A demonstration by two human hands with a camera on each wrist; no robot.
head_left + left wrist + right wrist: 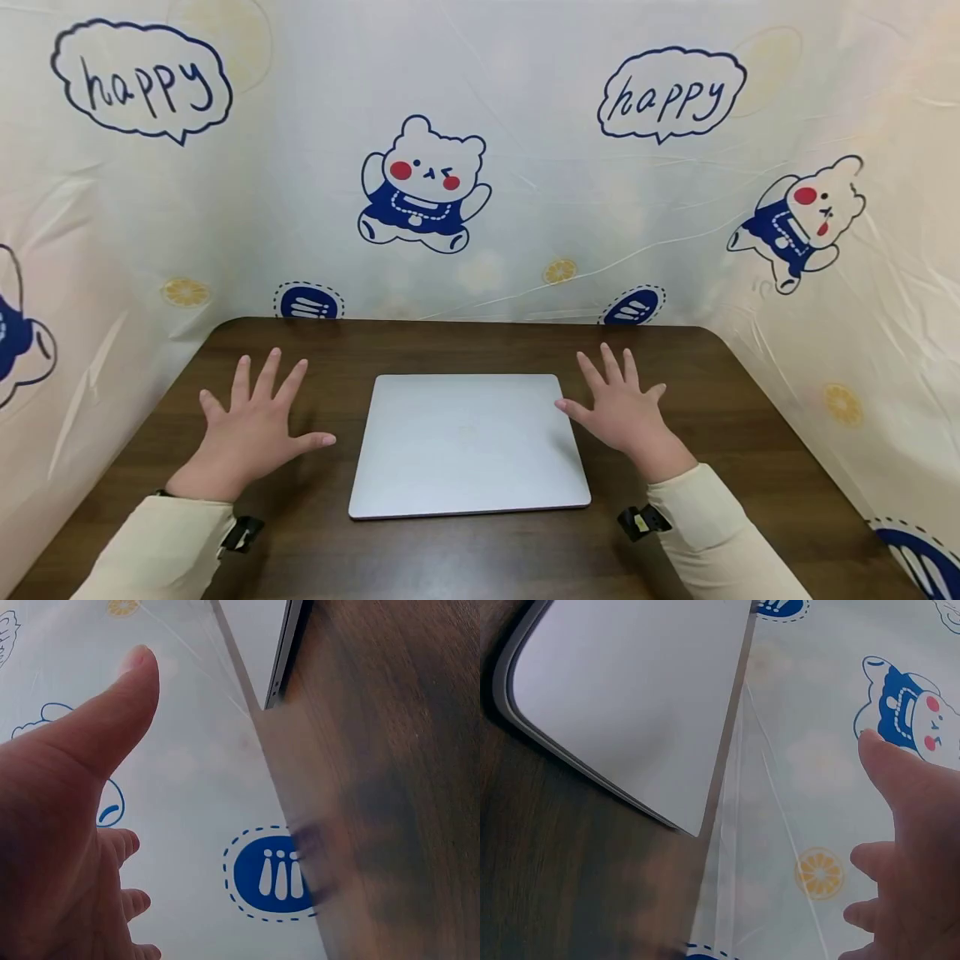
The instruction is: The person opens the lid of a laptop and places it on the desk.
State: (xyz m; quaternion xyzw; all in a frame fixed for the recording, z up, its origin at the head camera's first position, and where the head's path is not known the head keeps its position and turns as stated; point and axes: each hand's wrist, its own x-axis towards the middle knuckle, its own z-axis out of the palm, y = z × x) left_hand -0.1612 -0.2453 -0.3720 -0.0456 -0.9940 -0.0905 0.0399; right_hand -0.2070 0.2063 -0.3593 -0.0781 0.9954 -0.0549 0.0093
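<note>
Seems poised before contact, with left hand (251, 429) and right hand (622, 410) spread, holding nothing, flanking the closed laptop (465, 446) midway between left and right edges of the worktop (465, 346), next probably calling for fingers at the laptop's sides.

table (315, 550): dark brown, wood-grained, rounded far corners | on it: laptop (465, 450), silver, closed, lying flat

Laptop (468, 446): silver-grey, rounded corners, lid closed. Lies flat on the desk (450, 558), lower centre of the head view, long edges running left to right.
</note>
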